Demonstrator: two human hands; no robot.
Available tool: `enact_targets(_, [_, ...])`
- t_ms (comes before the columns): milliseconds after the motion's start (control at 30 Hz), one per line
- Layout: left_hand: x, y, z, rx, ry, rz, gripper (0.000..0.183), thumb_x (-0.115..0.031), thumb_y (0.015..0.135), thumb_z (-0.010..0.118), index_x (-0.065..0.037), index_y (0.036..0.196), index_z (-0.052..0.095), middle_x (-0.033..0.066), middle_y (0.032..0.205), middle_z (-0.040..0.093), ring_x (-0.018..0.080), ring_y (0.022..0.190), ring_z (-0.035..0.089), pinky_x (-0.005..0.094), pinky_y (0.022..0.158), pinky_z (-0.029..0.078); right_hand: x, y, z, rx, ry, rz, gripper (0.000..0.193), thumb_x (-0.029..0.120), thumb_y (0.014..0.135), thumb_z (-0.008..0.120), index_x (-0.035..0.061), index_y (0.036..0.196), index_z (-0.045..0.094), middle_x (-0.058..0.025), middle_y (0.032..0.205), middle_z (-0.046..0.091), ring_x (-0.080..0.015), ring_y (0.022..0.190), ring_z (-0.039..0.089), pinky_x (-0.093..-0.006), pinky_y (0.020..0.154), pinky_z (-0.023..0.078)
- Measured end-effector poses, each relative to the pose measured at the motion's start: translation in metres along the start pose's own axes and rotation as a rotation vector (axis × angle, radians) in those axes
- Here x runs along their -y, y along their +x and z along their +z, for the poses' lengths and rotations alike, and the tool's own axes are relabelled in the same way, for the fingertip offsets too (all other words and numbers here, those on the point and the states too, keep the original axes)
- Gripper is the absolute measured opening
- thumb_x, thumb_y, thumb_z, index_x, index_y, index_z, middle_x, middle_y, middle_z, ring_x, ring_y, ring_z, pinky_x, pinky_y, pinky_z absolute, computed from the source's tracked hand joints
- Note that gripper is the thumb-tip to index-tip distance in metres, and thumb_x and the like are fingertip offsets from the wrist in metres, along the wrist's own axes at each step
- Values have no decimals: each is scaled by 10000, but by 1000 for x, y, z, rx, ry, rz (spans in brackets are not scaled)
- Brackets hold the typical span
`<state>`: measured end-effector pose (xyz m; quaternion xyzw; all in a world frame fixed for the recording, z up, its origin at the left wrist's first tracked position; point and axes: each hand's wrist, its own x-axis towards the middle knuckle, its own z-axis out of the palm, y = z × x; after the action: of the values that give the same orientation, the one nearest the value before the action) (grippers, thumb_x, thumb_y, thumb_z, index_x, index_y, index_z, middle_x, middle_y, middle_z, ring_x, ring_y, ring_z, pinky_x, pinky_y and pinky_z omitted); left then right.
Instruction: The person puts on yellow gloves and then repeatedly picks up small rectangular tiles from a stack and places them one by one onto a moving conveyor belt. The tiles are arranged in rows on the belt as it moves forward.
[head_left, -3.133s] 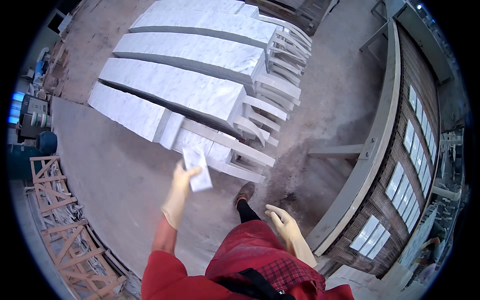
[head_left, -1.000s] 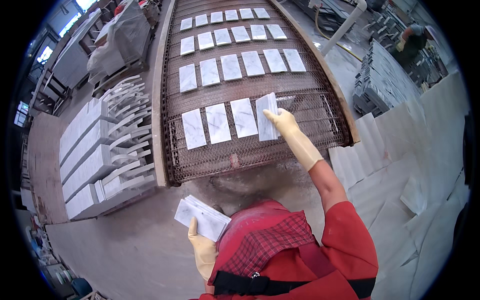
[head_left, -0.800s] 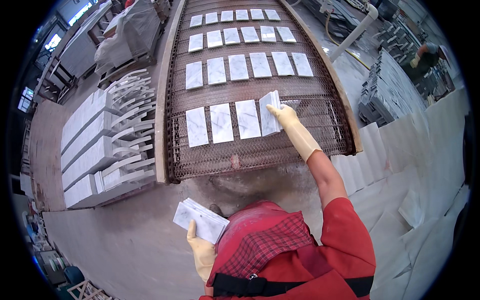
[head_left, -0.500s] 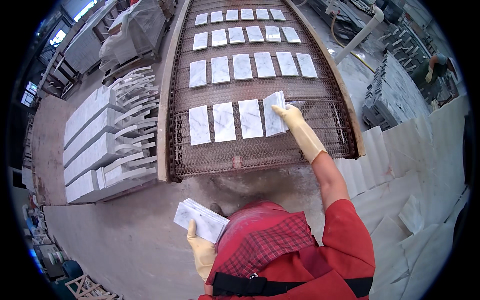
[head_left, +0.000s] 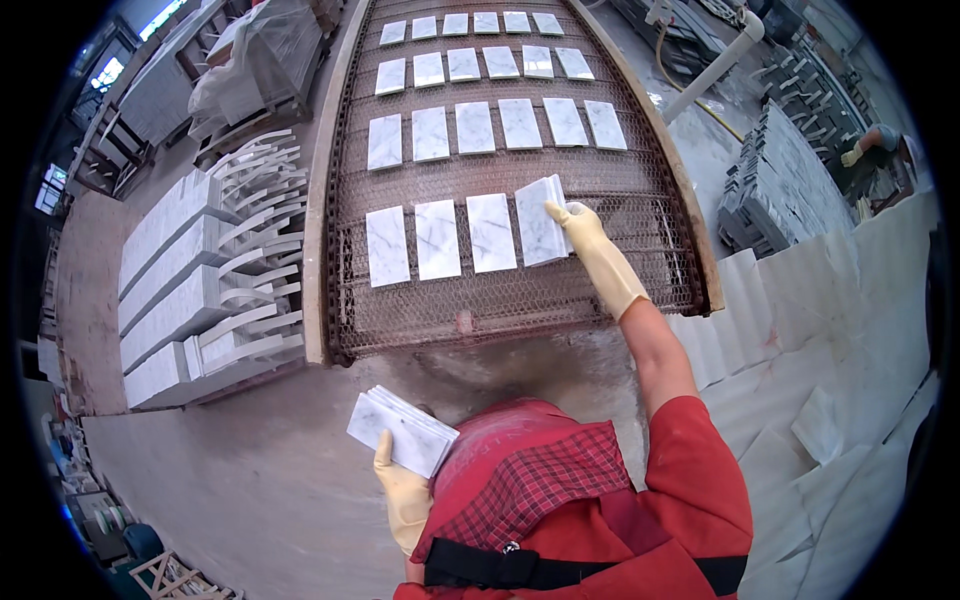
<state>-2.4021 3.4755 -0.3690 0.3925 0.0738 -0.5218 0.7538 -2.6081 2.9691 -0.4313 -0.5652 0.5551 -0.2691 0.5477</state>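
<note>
Rows of white, grey-veined marble tiles [head_left: 437,239] lie on a wire-mesh conveyor belt [head_left: 470,330]. My right hand [head_left: 585,235], in a cream rubber glove, grips a small stack of these tiles [head_left: 540,225] by its right edge. That stack is at the right end of the nearest row, beside three flat tiles; whether its underside touches the mesh is hard to tell. Down by my red apron, my left hand [head_left: 403,497], gloved alike, holds another tilted stack of tiles [head_left: 395,432], thumb on the top face. Its other fingers are hidden beneath.
Wooden rails [head_left: 318,250] border the belt. Left of it stand bundled stone slabs [head_left: 205,285] with curved strips. Behind them is a plastic-wrapped pallet [head_left: 255,65]. On the right are a slab stack [head_left: 785,185], a white pipe [head_left: 715,70], pale sheets [head_left: 780,320] and a co-worker [head_left: 880,150].
The scene has shifted slightly left and up in the view. The stack in my right hand has turned a little, showing more of its face. My left hand keeps its stack near the apron.
</note>
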Motion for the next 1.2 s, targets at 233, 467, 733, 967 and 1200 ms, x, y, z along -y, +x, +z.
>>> enact_targets(233, [7, 13, -21, -78, -70, -11, 630, -450, 1073, 503, -74, 1576, 454, 127, 1608, 496, 306, 1478, 439, 473, 1275, 269, 33, -25, -5, -32, -60, 35, 558, 504, 966, 736, -29, 1133, 723, -153, 1054, 763, -204, 925, 715, -357, 824, 561])
enact_targets(467, [10, 1, 5, -114, -176, 35, 613, -390, 1065, 504, -3, 1540, 483, 221, 1483, 586, 367, 1367, 556, 536, 1191, 412, 29, -17, -59, -108, -68, 15, 431, 453, 995, 718, 23, 1010, 705, -110, 963, 759, -175, 829, 701, -347, 765, 561])
enact_targets(733, [24, 26, -44, -81, -209, 15, 777, -494, 945, 629, -67, 1573, 463, 202, 1576, 502, 420, 1436, 458, 609, 1230, 304, -2, 2, -67, -152, -172, -15, 460, 463, 978, 720, 8, 1046, 738, -119, 1002, 773, -183, 868, 713, -341, 810, 554])
enact_targets(967, [26, 13, -20, -54, -81, 34, 767, -496, 944, 645, -95, 1572, 463, 186, 1564, 507, 413, 1427, 461, 612, 1228, 309, 1, 6, -98, -233, -336, -14, 543, 527, 980, 653, 16, 1140, 741, -181, 1098, 775, -265, 998, 737, -395, 895, 546])
enact_targets(1200, [30, 12, -16, -5, 58, 55, 753, -500, 947, 656, -126, 1571, 461, 163, 1554, 512, 399, 1422, 461, 609, 1231, 311, 7, -7, -128, -372, -691, -9, 522, 537, 986, 627, 37, 1098, 725, -226, 1094, 755, -377, 1053, 721, -459, 904, 535])
